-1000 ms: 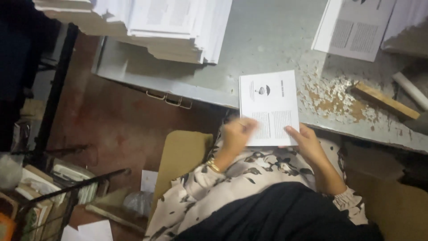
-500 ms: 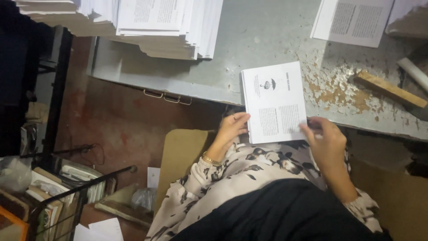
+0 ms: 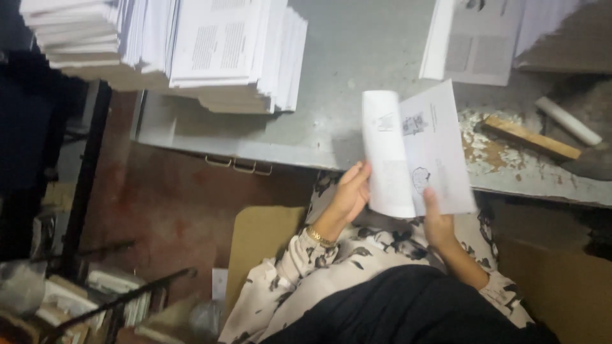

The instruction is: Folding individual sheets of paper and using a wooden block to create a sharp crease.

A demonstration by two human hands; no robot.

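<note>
Head view: the printed sheet [image 3: 417, 150], which half a second ago lay flat on the near edge of the grey table [image 3: 357, 64] with a hand at each lower corner, is now lifted off the surface and being folded. Its left half curls up and over toward the right, so a rounded white fold stands where the flat page was, and the right half tilts up behind it, showing small printed figures. A second ago both hands were pressed side by side on the bottom edge. Now they have moved apart.

The left hand [image 3: 350, 194] holds the lower left of the curled half, its fingers closed on the paper's edge, a gold bracelet at the wrist. The right hand [image 3: 437, 220] grips the lower right part from beneath, thumb lying on the face of the page, fingers hidden behind it. So the sheet has passed from being squared up on the table to being doubled over in the air, just above the table's near edge.

On the far left of the table sits a tall stack of printed sheets [image 3: 217, 51]. At the far right lie more printed pages [image 3: 475, 48], and near right a wooden stick [image 3: 532, 137] on worn, flaking paint.
</note>
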